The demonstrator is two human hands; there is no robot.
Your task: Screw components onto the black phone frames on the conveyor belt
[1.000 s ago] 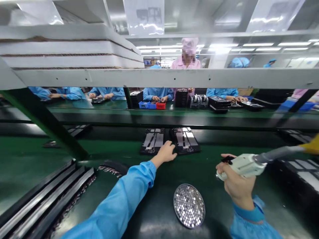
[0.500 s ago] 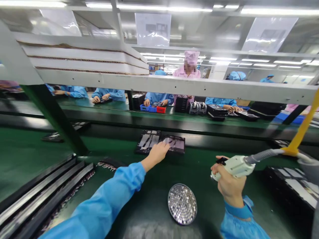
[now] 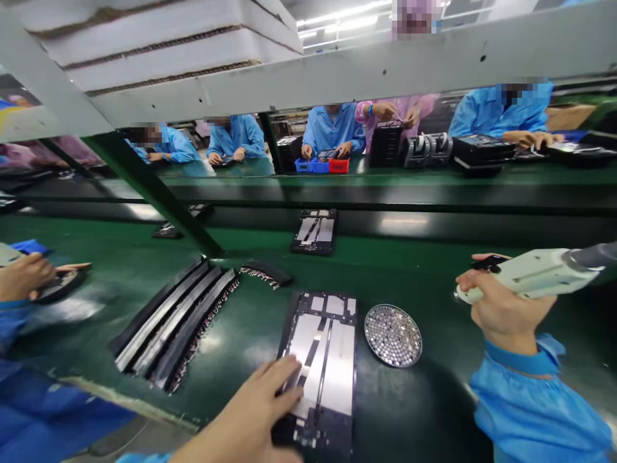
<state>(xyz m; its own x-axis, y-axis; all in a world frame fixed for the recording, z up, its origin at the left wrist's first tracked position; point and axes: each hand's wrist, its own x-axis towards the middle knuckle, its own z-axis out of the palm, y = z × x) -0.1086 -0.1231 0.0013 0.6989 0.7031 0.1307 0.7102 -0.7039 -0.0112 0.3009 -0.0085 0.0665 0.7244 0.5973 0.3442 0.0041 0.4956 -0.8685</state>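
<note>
The green surface [image 3: 434, 283] was spread beneath everything. Near its front edge a dark panel [image 3: 332, 360] was laid flat, pressed at the lower left corner by the left hand [image 3: 255, 411], its grip open and flat. A white screwdriver [image 3: 535, 273] was clasped in the right hand [image 3: 501, 308], its grip closed. A round dish of screws [image 3: 393, 334] was set just right of the panel.

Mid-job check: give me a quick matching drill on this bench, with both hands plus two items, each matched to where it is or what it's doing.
Things:
1. left hand
2. right hand
3. screw dish
4. far frame

Places or states:
a. lying alone farther up the green surface
b. gripping the white driver
c. laid on the near frame, at its left edge
d. just right of the near frame

Pairs: 1-c, 2-b, 3-d, 4-a.
</note>
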